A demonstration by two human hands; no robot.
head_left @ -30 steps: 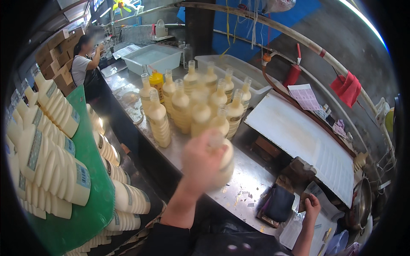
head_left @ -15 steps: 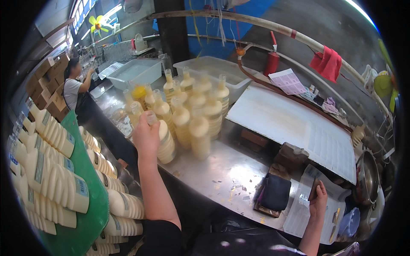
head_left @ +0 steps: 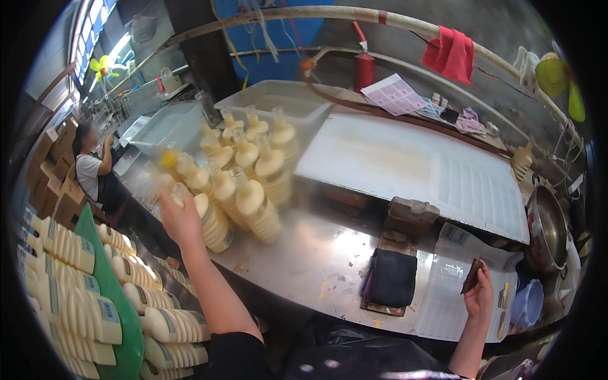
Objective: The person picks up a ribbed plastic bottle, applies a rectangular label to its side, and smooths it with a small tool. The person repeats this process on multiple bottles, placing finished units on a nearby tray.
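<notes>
Here, left hand (head_left: pixel 180 218) fingers grip a cream-filled, capped plastic bottle (head_left: pixel 212 223).

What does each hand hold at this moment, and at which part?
The left hand grips a cream plastic bottle by its upper part, near the neck. The right hand holds a small dark flat object by its lower end.
</notes>
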